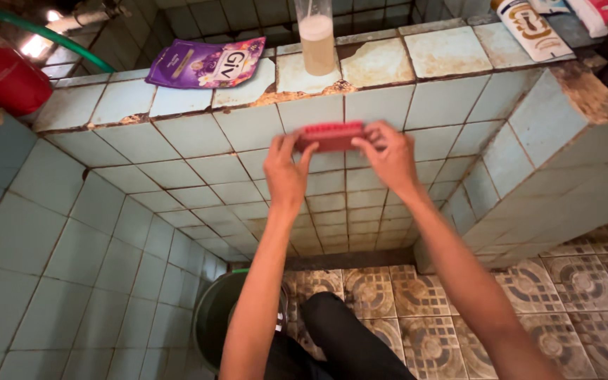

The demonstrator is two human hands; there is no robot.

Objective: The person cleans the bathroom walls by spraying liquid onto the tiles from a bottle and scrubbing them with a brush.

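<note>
Two bare hands hold a red plastic scrubbing brush (331,136) flat against the face of a pale blue tiled wall (198,169), just under its chipped ledge. The left hand (286,172) has its fingers curled over the brush's left end; the right hand (386,156) closes on the right end, so both grips are shut on the brush. The step in hand appears to be scrubbing the upper row of tiles. The next stroke likely calls for firm, even pressure from both hands while the bristles stay on the tile and grout.

On the ledge above lie a purple soap packet (205,63) and a clear plastic tumbler of cloudy liquid (316,39), the tumbler almost directly over the brush. A dark round bucket (218,317) stands on the patterned floor tiles (564,295) below.
</note>
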